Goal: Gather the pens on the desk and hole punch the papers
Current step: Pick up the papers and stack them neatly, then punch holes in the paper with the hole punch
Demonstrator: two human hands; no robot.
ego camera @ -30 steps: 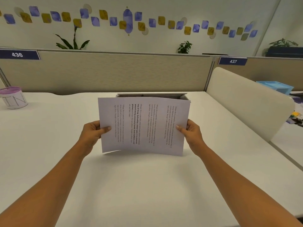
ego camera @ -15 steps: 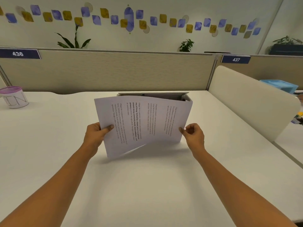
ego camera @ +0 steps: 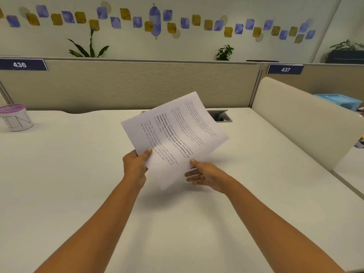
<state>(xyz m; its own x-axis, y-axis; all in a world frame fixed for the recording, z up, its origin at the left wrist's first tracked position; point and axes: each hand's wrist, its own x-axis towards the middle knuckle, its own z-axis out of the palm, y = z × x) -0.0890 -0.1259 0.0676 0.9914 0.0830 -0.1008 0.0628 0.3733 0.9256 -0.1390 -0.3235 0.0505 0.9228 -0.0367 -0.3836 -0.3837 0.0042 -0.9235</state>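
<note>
Both hands hold the papers (ego camera: 175, 138) up in the air above the white desk (ego camera: 78, 184), and the sheets are not touching the surface. The left hand (ego camera: 136, 164) grips the near left edge of the papers; its thumb lies on the printed side and the other fingers are curled behind the sheets, where I cannot see them well. The right hand (ego camera: 204, 174) pinches the near right edge: the thumb presses on top, and the fingers (ego camera: 192, 175) are stretched almost straight under the paper. The papers are turned diagonally, so one corner points down between the two hands and the opposite corner points away from them and to the right. The printed lines run sideways to the person. Beyond the papers, farther than the right hand, there is a grey cable opening (ego camera: 220, 116) in the desk, partly covered by the far corner of the sheets. Well to the left of the left hand stands a white cup (ego camera: 16, 120) with a purple rim. To the right of the right hand rises a cream divider (ego camera: 295, 119), and behind it lies a blue tray (ego camera: 340, 100). The beige partition (ego camera: 128, 85) behind the desk carries the labels 436 (ego camera: 19, 65) and 437 (ego camera: 285, 69).
</note>
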